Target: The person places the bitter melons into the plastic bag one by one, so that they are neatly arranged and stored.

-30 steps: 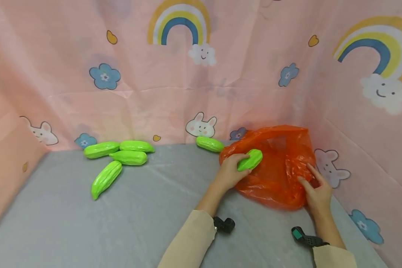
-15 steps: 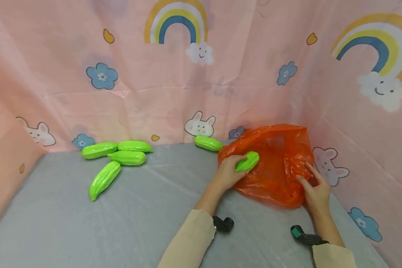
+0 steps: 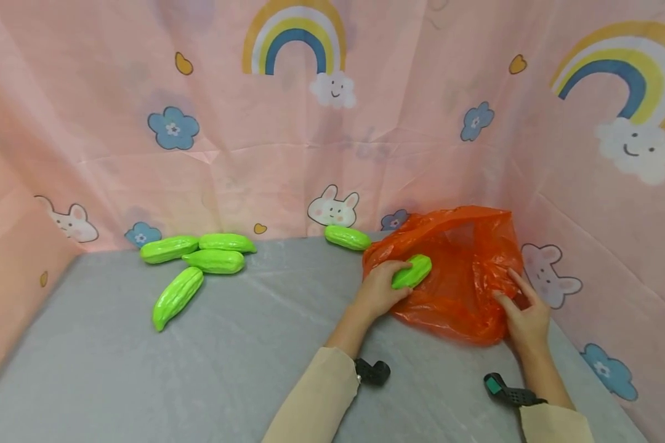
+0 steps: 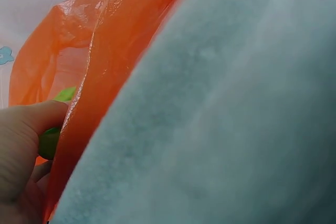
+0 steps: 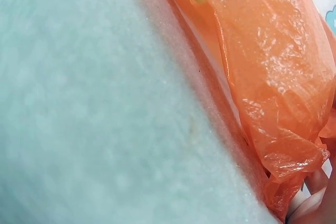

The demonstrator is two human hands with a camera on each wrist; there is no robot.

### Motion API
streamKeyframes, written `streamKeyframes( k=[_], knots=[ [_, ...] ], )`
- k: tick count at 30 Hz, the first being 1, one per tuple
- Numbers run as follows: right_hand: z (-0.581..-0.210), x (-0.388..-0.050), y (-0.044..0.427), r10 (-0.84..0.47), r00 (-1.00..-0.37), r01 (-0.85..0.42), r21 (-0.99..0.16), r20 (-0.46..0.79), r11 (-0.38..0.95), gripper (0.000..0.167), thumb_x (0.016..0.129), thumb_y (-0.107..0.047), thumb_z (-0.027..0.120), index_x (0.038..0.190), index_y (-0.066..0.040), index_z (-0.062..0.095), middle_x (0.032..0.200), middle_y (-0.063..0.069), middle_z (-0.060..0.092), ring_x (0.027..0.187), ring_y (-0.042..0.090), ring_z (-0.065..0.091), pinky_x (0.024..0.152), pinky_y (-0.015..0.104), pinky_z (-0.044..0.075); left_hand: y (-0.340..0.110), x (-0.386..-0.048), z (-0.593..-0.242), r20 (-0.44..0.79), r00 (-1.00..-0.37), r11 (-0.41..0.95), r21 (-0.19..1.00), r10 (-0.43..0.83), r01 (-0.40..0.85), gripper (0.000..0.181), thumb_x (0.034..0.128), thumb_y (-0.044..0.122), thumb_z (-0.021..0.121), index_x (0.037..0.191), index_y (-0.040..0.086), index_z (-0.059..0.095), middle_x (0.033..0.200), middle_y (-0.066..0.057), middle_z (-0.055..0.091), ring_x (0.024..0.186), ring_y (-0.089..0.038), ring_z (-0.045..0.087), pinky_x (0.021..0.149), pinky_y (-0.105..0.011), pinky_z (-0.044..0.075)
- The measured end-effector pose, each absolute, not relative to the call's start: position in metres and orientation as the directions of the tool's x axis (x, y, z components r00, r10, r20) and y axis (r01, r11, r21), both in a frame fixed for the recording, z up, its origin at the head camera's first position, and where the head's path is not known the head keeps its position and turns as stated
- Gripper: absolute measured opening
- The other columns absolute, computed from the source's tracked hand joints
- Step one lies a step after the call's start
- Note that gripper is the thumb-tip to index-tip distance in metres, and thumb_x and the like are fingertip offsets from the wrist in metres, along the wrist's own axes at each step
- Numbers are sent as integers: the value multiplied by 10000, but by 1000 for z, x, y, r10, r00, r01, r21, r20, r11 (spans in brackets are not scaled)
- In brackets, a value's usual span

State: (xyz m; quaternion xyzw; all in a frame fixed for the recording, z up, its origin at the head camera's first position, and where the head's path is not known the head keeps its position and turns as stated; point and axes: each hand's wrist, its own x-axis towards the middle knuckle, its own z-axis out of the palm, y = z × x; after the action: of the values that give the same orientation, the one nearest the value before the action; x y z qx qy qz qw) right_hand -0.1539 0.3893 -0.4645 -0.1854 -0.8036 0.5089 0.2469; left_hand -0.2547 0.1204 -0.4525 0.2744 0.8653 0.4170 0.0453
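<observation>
At the mouth of an orange-red plastic bag (image 3: 454,295), my left hand (image 3: 378,289) holds a bright green ridged vegetable (image 3: 412,272), glossy and cucumber-like, between thumb and fingers. In the left wrist view the bag's rim (image 4: 79,93) partly hides that vegetable (image 4: 49,142) and the fingertips. My right hand (image 3: 529,317) pinches the bag's right side, and the mouth gapes toward the left hand. The right wrist view shows the crumpled plastic (image 5: 283,166) gathered at the fingers, mostly cut off by the frame edge.
Just left of the bag another green vegetable (image 3: 347,237) lies by the back wall. Several more (image 3: 216,261) are grouped at the far left, one of them (image 3: 177,298) nearer. A grey cloth (image 3: 227,369) covers the table; pink printed fabric (image 3: 410,117) hangs around it.
My left hand and the green vegetable have sunk slightly lower at the bag's mouth. The right hand keeps its hold on the bag in about the same place.
</observation>
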Motion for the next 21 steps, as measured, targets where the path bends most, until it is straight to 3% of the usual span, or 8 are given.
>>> streamKeyframes(
  k=[10, 21],
  knots=[
    [-462, -153, 388, 548, -804, 33, -902, 232, 430, 528, 967, -148, 665, 1478, -190, 539, 1296, -183, 583, 953, -52, 539, 790, -8, 458, 121, -251, -450, 144, -854, 501, 757, 499, 421, 513, 904, 222, 768, 1392, 219, 611, 1430, 0, 605, 1314, -162, 557, 1152, -339, 439],
    [-464, -155, 391, 563, -804, 76, -906, 192, 416, 537, 973, -181, 667, 1489, -219, 524, 1418, -74, 573, 971, -42, 518, 796, -13, 449, 122, -250, -450, 148, -852, 523, 733, 503, 436, 516, 909, 234, 763, 1400, 214, 605, 1439, -1, 599, 1332, -160, 556, 1146, -326, 442]
  ],
)
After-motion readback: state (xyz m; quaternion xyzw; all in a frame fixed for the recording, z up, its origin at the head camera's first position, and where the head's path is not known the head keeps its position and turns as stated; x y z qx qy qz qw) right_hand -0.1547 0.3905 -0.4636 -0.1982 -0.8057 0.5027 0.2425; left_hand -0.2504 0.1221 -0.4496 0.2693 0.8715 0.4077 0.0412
